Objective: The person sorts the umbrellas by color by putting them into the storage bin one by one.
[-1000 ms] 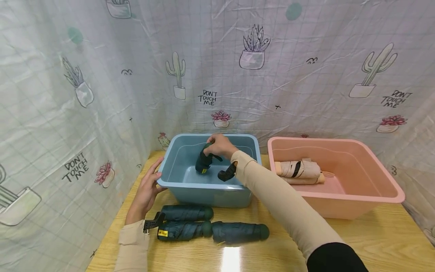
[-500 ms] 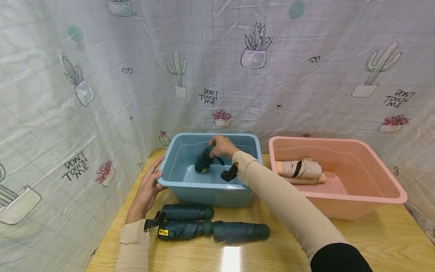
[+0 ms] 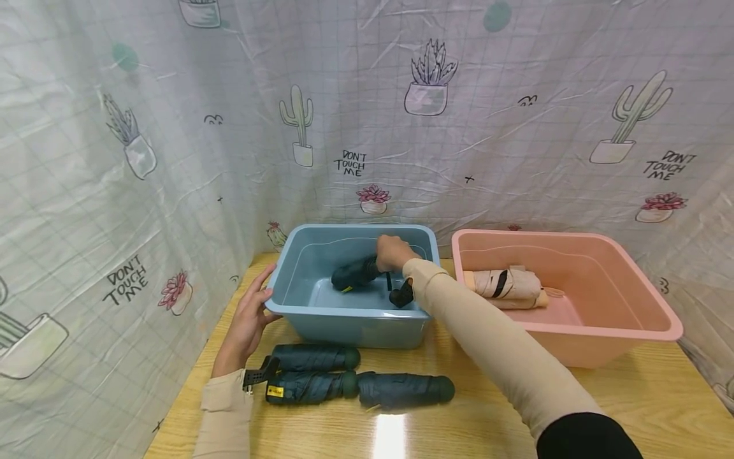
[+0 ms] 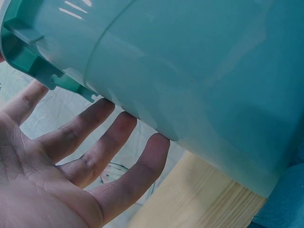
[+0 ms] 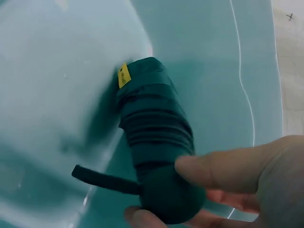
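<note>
My right hand (image 3: 394, 252) is inside the blue bin (image 3: 352, 312), gripping a dark green folded umbrella (image 3: 355, 273) by its rounded handle. In the right wrist view, thumb and fingers pinch that handle; a strap sticks out beside it and a yellow label (image 5: 124, 76) marks the far end. My left hand (image 3: 248, 319) touches the bin's left side, its fairly straight fingers (image 4: 152, 154) against the outer wall. In front of the bin lie three more dark green folded umbrellas: one close to it (image 3: 312, 358), one with a yellow label (image 3: 306, 387), and one at right (image 3: 401, 390).
A pink bin (image 3: 608, 331) stands to the right with a beige folded umbrella (image 3: 507, 287) lying at its left end. Behind both bins hangs a curtain (image 3: 344, 95) printed with cacti. Everything stands on a wooden table (image 3: 459, 433).
My right hand has moved right and lower in the blue bin, so its umbrella has tilted from steep to nearly lying. The left hand has stayed at the bin's side.
</note>
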Tool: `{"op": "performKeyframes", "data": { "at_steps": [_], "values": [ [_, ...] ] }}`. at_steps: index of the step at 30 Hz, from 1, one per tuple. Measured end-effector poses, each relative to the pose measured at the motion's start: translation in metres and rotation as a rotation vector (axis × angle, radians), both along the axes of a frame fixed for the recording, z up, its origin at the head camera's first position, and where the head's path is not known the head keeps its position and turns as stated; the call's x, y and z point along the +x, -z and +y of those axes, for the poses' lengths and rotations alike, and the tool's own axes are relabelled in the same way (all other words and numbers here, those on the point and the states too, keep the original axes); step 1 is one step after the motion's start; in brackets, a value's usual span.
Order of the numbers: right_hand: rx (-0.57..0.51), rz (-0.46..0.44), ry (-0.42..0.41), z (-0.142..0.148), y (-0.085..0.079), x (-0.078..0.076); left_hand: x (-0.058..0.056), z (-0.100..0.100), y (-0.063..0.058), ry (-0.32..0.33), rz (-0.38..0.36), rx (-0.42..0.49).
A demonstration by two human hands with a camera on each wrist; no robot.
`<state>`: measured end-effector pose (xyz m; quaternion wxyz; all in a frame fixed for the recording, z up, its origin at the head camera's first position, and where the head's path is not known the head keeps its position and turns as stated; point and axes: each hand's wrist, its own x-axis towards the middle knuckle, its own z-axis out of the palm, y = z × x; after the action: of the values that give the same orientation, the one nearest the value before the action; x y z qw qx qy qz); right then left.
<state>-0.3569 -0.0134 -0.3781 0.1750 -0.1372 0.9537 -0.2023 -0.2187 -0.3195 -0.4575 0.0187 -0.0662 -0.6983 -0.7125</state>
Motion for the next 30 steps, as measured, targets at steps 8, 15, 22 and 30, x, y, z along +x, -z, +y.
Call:
{"op": "performKeyframes", "data": {
  "at_steps": [8,15,22,30],
  "values": [
    [-0.192,-0.227,-0.006,0.009,-0.003,-0.001,-0.001,0.0,-0.001,0.001,0.007,0.001],
    [-0.256,-0.252,-0.05,0.021,-0.019,0.007,-0.002,0.001,-0.001,-0.002,-0.005,0.002],
    [-0.297,-0.195,-0.156,0.034,-0.049,0.028,-0.001,0.001,-0.001,0.007,-0.002,0.001],
    [-0.379,-0.016,-0.323,0.064,-0.065,0.064,0.001,0.0,0.001,0.014,0.019,-0.005]
  ]
}}
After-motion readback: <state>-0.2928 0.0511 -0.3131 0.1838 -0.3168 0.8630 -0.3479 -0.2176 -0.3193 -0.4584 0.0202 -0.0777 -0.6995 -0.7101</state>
